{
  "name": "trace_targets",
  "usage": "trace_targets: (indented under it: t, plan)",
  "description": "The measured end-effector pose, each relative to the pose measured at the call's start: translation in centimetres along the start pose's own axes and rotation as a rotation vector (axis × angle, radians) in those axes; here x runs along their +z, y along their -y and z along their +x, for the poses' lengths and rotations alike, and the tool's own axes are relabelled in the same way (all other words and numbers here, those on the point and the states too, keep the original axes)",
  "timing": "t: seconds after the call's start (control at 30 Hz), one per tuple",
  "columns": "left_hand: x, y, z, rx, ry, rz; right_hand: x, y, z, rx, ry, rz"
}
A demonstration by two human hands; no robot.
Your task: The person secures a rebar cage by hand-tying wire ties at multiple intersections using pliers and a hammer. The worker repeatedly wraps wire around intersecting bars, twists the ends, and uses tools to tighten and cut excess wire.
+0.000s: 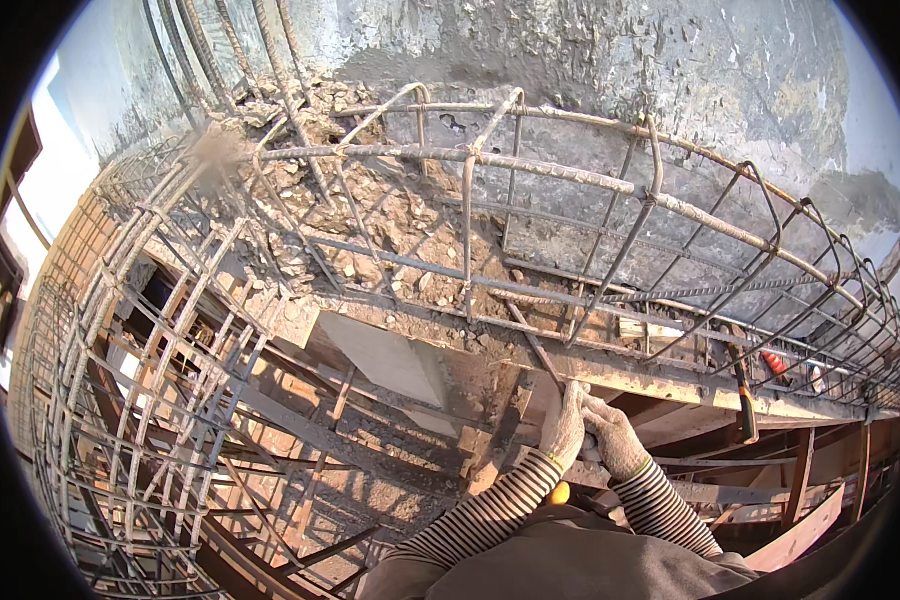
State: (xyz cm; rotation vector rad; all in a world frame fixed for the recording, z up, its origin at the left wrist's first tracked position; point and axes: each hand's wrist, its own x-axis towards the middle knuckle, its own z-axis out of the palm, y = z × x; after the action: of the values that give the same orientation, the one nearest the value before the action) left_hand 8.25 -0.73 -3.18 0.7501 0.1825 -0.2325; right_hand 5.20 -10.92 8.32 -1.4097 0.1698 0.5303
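My left hand (564, 430), in a pale work glove, is closed around the lower end of a thin brown metal rod (537, 345). The rod slants up and left from the glove, and its far end reaches in among the lower bars of a rebar cage (550, 175). Close against the left hand is my gloved right hand (618, 442), its fingers curled in. Whether the right hand also grips the rod or holds something else is hidden. Both wrists show striped sleeves.
A hammer (746, 400) with a black and orange handle hangs at the right beside a red-handled tool (773, 363). Broken concrete (390, 220) lies inside the cage, against a rough grey wall (590, 60). More rebar (160, 330) stands left, above wooden formwork (490, 440).
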Motion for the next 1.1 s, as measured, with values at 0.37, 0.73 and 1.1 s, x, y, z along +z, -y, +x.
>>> trace_targets:
  t: [0.37,0.73,1.1]
  plan:
    - [2.5,-4.8,0.8,-0.183,-0.075,0.155,1.0,1.1,1.9,0.046,-0.006,0.228]
    - [3.7,-2.4,-4.9,0.244,-0.223,0.225,-1.4,-4.3,4.4,-0.351,0.04,-0.077]
    - [3.8,-5.1,-2.6,0.125,-0.149,0.534,-0.1,-1.7,5.7,-0.272,0.034,0.128]
